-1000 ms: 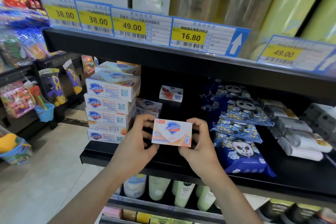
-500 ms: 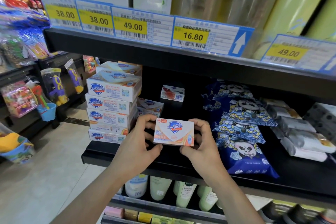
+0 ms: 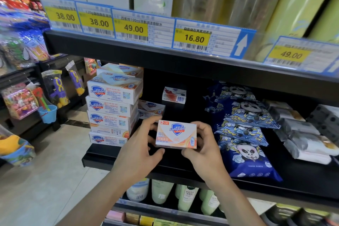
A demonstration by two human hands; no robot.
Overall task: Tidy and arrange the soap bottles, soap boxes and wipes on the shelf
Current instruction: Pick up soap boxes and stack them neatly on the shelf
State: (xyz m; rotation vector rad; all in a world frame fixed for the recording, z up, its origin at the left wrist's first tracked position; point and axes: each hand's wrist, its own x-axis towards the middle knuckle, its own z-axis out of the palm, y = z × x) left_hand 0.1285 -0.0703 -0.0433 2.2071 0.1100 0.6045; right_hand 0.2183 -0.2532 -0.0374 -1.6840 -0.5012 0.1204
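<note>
Soap box (image 3: 176, 135), white-orange, blue shield logo, upright

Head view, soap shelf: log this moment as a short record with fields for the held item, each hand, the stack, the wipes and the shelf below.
held item: Safeguard soap box, printed front facing the camera, above the black shelf
left hand: left hand pinches the box's left end
right hand: right hand pinches the box's right end
stack: Safeguard boxes piled at the shelf's left end
loose box: small red-and-white box further back
wipes: blue panda wipe packs overlapping in a row to the right
shelf below: pale green bottles standing upright
</note>
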